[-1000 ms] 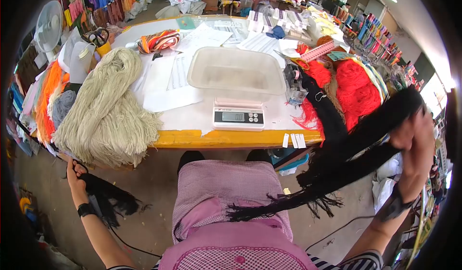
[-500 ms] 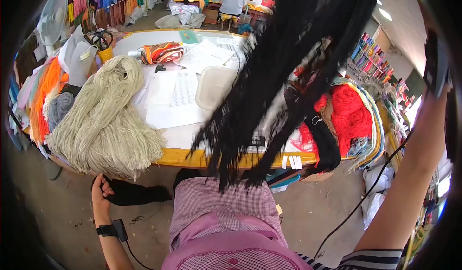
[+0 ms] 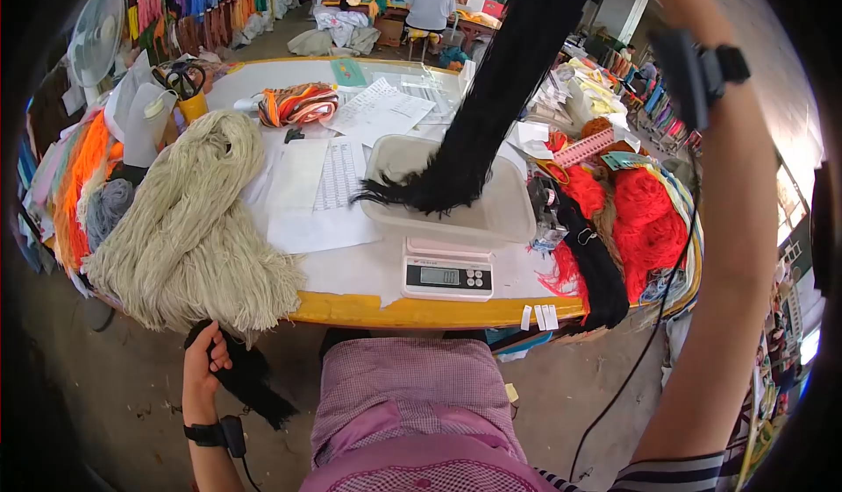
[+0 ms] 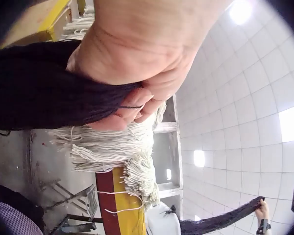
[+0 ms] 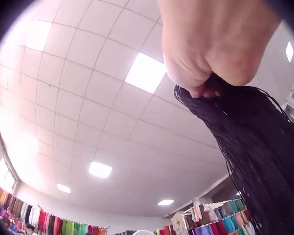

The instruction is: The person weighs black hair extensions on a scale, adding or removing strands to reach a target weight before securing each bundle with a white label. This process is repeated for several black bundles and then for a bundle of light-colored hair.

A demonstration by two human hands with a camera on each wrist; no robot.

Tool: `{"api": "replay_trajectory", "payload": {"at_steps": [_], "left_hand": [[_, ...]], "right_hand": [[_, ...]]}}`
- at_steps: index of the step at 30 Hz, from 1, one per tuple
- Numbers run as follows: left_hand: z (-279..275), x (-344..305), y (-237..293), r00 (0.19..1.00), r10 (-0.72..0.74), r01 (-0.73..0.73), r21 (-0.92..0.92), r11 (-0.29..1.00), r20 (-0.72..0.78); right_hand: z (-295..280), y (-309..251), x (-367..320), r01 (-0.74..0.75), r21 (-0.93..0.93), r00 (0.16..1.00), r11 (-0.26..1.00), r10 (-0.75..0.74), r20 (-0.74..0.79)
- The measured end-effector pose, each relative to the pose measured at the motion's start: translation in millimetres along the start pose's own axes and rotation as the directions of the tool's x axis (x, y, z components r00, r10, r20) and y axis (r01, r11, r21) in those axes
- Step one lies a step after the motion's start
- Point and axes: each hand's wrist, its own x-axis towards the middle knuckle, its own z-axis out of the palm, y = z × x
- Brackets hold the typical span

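High over the table, my right hand [image 5: 215, 49] grips the top of a long hank of black yarn [image 3: 509, 80]. Its frayed lower end droops into a translucent plastic tray [image 3: 507, 196] set on a digital scale [image 3: 449, 274], whose display appears to read 0.0. Down by the table's front left edge, my left hand [image 3: 207, 359] holds a shorter bunch of black yarn [image 3: 256, 391], fingers curled round it. That bunch hangs below a large hank of cream yarn [image 3: 197, 229].
Red yarn [image 3: 649, 216] and another black hank [image 3: 596, 268] lie right of the tray. Printed papers [image 3: 338, 176], a striped orange skein [image 3: 298, 104] and a yellow cup [image 3: 193, 106] with scissors occupy the left. A fan [image 3: 96, 36] stands behind; a cable runs along my right arm.
My right hand has risen from the right side, swinging the long black hank up and over the tray, its end now in it. My left hand has shifted rightward with its bunch.
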Motion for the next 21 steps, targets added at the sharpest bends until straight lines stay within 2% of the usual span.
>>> {"api": "replay_trajectory", "payload": {"at_steps": [2, 4, 6, 7, 8, 10, 12, 16, 20, 21], "left_hand": [[7.2, -4.1, 3.7, 1.0, 0.008, -0.008, 0.002, 1.0, -0.005], [18.7, -11.5, 11.8, 0.999, 0.038, -0.038, 0.013, 0.999, 0.012], [26.8, -16.5, 17.0, 0.999, 0.04, -0.04, 0.005, 0.999, 0.031], [31.7, -18.8, 19.2, 0.997, 0.044, -0.044, -0.006, 0.999, 0.057], [37.5, -21.4, 21.7, 0.998, 0.042, -0.041, -0.006, 0.999, 0.056], [50.7, -29.1, 27.2, 0.991, 0.056, -0.053, -0.031, 0.998, 0.123], [68.4, -39.0, 31.5, 0.992, 0.058, -0.055, -0.029, 0.998, 0.113], [96.7, -52.3, 37.2, 0.987, 0.085, -0.075, -0.079, 0.994, 0.137], [124.1, -61.4, 41.7, 0.97, 0.072, -0.043, -0.128, 0.991, 0.232], [132.9, -64.0, 40.7, 0.965, 0.082, -0.048, -0.138, 0.989, 0.25]], "right_hand": [[12.7, 30.7, -27.9, -0.082, -0.162, 0.996, 0.983, 0.087, 0.022], [-12.3, 92.0, -58.6, -0.024, -0.454, 0.946, 0.891, 0.167, 0.278], [-0.6, 146.4, -118.8, 0.275, -0.473, 0.913, 0.837, -0.073, 0.401], [7.4, 153.5, -157.5, 0.166, -0.559, 0.922, 0.812, 0.074, 0.381], [15.4, 147.5, -196.4, 0.061, -0.641, 0.912, 0.765, 0.218, 0.347], [28.9, 120.0, -251.5, 0.017, -0.73, 0.834, 0.684, 0.393, 0.388], [34.5, 105.1, -293.1, 0.178, -0.679, 0.88, 0.712, 0.193, 0.434], [33.4, 72.4, -334.3, 0.151, -0.699, 0.858, 0.699, 0.258, 0.444], [24.5, 50.9, -348.7, 0.143, -0.674, 0.883, 0.724, 0.214, 0.418], [21.7, 45.9, -350.0, 0.092, -0.682, 0.903, 0.725, 0.229, 0.364]]}}
